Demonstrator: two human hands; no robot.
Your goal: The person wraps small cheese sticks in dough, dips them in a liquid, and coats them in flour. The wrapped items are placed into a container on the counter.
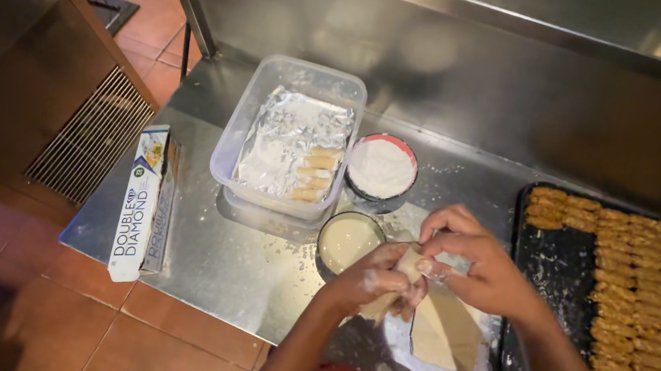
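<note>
My left hand (371, 280) and my right hand (471, 265) meet over the steel counter (209, 259), both pinching a pale dough wrapper roll (408, 264) between the fingertips. Flour dusts my fingers. Below the hands lies a stack of flat triangular wrappers (444, 332). A small bowl of cream-coloured paste (347, 239) sits just beyond my left hand. Past it stands a bowl of white flour (381, 167).
A clear plastic tub lined with foil (249, 127) holds a few finished rolls (312, 173). A black tray (555, 273) at right carries several fried filling sticks (631, 269). A long foil box (141, 202) lies near the counter's left edge. Red tiled floor (65, 364) lies below.
</note>
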